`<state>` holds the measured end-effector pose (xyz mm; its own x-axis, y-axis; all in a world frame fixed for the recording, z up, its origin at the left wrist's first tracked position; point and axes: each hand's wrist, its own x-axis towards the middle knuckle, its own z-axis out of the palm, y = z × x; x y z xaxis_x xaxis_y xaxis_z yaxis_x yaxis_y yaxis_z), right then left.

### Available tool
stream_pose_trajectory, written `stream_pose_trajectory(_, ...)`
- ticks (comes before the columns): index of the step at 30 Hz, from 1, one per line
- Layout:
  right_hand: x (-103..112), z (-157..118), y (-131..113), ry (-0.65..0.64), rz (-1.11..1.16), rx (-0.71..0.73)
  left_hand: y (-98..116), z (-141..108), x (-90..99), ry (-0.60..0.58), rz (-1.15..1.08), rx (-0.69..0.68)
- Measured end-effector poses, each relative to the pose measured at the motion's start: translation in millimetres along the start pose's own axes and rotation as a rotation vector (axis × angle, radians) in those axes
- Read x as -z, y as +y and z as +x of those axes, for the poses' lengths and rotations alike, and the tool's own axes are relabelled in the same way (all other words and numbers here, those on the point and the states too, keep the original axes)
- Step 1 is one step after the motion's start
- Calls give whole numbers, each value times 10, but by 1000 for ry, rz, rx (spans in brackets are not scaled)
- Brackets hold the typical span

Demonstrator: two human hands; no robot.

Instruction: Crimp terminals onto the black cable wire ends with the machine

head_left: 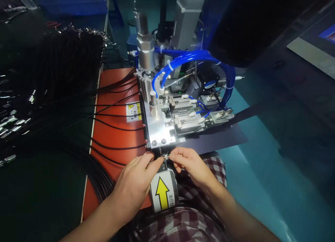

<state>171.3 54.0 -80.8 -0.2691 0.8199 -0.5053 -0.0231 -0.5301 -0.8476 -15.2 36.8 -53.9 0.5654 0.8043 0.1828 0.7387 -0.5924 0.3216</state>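
Note:
My left hand [138,175] is closed, thumb and fingers pinching the end of a black cable [111,160] that crosses the red-orange board [112,128]. My right hand [187,161] faces it, thumb and forefinger pinched at a small metal connector piece [166,156]. The two sets of fingertips nearly meet at this piece, just in front of the machine's metal plate [159,130]. Below them is a white label with a yellow arrow [162,195]. Fingertips partly hide the small parts between them.
A machine with metal cylinders [146,51] and blue air hoses [193,56] stands beyond my hands. Several black cables lie across the board beside a warning label [133,111]. Large bundles of black cable [73,60] fill the left side. A dark blurred shape [243,22] hangs at upper right.

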Motion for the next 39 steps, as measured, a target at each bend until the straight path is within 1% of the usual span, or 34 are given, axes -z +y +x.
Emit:
stream_pose_trajectory(1, 17, 8, 19, -17, 65, -9, 0, 3, 1, 3, -2, -3)
stream_pose_trajectory(3, 40, 11, 48, -7, 138, 10, -3, 5, 0, 18, -5, -4)
stream_pose_trajectory(6, 44, 4, 60, 2, 165, 36, -9, 2, -6, 41, -2, -3)
stream_pose_trajectory(10, 23, 18, 41, -1, 114, 41, -12, -1, -1, 46, 7, -9)
stream_pose_trajectory(16, -4, 31, 34, 35, 1, 58, -14, 14, 14, 25, 3, -8)
stream_pose_trajectory(18, -21, 11, 28, 77, -98, 139, -17, 14, 10, 28, 5, -12)
stream_pose_trajectory(21, -44, -11, 18, 182, -304, 351, -22, 5, 0, 40, 6, -11)
stream_pose_trajectory(22, -46, -10, 17, 193, -320, 370, -24, 1, -2, 44, 6, -12)
stream_pose_trajectory(23, -44, -2, 17, 176, -285, 335, -26, -2, -4, 46, 7, -14)
stream_pose_trajectory(26, -14, 39, 19, 49, 5, 70, -31, -4, -5, 54, 11, -29)
stream_pose_trajectory(27, 1, 53, 16, 9, 85, 2, -32, -3, -4, 54, 12, -29)
stream_pose_trajectory(28, 15, 63, 11, -20, 131, -33, -33, -2, -3, 54, 12, -28)
stream_pose_trajectory(30, 33, 72, -1, -34, 145, -37, -32, 0, -2, 53, 11, -21)
stream_pose_trajectory(32, 23, 71, -7, -3, 110, -17, -29, -2, -3, 50, 11, -14)
stream_pose_trajectory(35, -50, 62, 14, 121, 36, 59, -26, -10, -6, 46, 9, -14)
stream_pose_trajectory(37, -113, 47, 46, 197, -38, 157, -24, -14, -8, 45, 6, -12)
stream_pose_trajectory(39, -162, 22, 82, 250, -137, 289, -23, -13, -9, 50, 1, -10)
